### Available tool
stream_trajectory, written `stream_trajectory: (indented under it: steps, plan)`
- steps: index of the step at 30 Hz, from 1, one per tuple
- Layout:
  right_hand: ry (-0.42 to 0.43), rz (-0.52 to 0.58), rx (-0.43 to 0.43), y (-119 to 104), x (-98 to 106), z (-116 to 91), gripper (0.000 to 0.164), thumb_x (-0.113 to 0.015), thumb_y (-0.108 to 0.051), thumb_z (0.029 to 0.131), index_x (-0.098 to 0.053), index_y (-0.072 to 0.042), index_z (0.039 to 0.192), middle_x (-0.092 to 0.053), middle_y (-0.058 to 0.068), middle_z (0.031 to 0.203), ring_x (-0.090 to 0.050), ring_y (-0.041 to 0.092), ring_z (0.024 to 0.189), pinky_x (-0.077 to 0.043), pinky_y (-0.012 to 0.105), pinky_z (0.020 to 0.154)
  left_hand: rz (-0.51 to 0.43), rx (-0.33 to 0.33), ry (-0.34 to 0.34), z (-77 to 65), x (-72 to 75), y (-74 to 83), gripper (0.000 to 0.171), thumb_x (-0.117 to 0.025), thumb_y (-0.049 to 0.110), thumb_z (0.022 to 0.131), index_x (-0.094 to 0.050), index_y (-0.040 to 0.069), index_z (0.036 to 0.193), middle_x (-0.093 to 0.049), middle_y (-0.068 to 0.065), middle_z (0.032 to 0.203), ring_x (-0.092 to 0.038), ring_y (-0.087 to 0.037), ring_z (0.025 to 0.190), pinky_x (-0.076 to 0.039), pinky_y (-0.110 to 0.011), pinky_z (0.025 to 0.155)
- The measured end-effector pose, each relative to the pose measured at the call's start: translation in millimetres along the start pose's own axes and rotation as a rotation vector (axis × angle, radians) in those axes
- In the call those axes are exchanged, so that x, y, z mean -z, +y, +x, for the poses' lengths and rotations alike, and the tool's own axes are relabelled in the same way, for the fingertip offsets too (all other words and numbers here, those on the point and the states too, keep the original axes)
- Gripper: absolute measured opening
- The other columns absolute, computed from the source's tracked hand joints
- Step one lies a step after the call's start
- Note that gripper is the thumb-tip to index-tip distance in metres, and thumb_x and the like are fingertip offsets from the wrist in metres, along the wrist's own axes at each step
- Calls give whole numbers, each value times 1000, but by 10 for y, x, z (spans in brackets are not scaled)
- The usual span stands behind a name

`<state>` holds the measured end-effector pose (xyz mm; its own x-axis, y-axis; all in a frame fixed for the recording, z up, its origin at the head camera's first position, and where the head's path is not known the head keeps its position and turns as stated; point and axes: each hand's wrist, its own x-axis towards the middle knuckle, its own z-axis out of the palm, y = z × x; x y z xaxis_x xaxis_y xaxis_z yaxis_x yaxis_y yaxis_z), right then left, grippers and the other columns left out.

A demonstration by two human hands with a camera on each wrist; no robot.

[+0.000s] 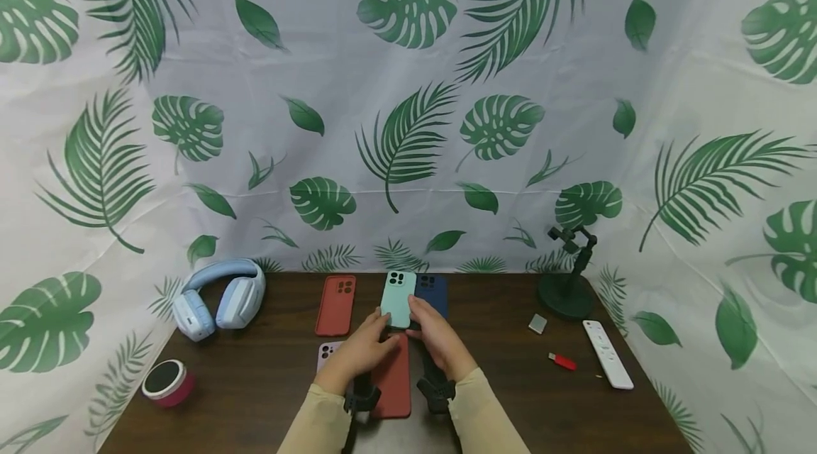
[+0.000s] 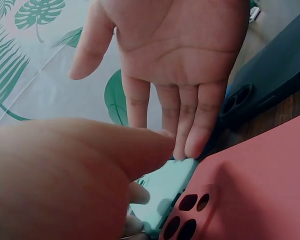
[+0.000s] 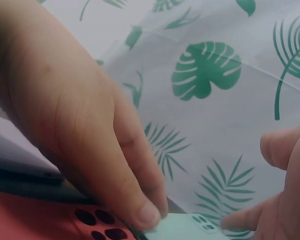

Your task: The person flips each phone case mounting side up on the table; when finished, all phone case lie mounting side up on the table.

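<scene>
A mint-green phone case (image 1: pixel 398 298) lies flat near the back of the table, between my two hands. My left hand (image 1: pixel 362 349) touches its lower left side with the fingertips; the thumb reaches over its near end. At the case's right side is my right hand (image 1: pixel 440 335), its fingers fairly straight and their tips down by the edge in the left wrist view. Closer in, a red phone case (image 1: pixel 397 390) with camera cutouts lies below both hands. A dark phone case (image 2: pixel 272 62) appears beside it in the left wrist view.
Another red case (image 1: pixel 335 306), a navy case (image 1: pixel 434 291) and a lilac case (image 1: pixel 325 351) lie around. Headphones (image 1: pixel 239 301) and a pink-and-white round container (image 1: pixel 167 381) sit left. Right are a black stand (image 1: pixel 567 296), a white remote (image 1: pixel 608 355) and a red USB stick (image 1: pixel 562 361).
</scene>
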<state>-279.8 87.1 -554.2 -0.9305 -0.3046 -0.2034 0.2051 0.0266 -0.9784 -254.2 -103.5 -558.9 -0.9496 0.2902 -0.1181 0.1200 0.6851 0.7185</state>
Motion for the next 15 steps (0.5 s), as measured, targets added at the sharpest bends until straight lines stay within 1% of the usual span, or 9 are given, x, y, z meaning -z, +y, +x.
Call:
stream_trajectory:
  steps: [2,6,9,12,15]
  plan:
    - [-23,12,2,7,-9,7,83,-44,-59,103,-20,-5,161,-16,19,168,-20,42,154,-36,57,116,-6,4,-17,-7,-7,0,71,-56,43,103,-33,6,158,-17,-22,168,-26,-42,153,-29,-65,117]
    - [-58,30,31,19,-22,21,83,-44,-57,104,-20,-1,160,-19,22,167,-21,41,153,-37,59,115,-8,2,-18,-19,13,19,71,-56,42,103,-34,3,157,-17,-23,168,-25,-42,153,-29,-64,117]
    - [-62,28,32,23,-28,28,82,-44,-57,104,-21,-1,160,-20,22,166,-22,40,153,-37,58,115,-7,0,-25,-29,45,42,70,-57,42,103,-37,1,155,-18,-25,167,-26,-43,152,-29,-64,117]
    - [-55,7,20,29,-35,27,82,-45,-57,103,-23,-2,160,-20,21,167,-21,39,154,-38,57,115,-2,8,-39,-46,69,53,69,-57,42,102,-38,0,155,-19,-26,166,-28,-44,152,-30,-64,117]
    - [-70,-3,21,38,-46,28,82,-45,-56,104,-21,-2,160,-18,20,168,-19,38,155,-39,56,114,11,11,-48,-64,85,40,69,-56,43,102,-38,1,155,-19,-24,167,-28,-42,152,-30,-63,117]
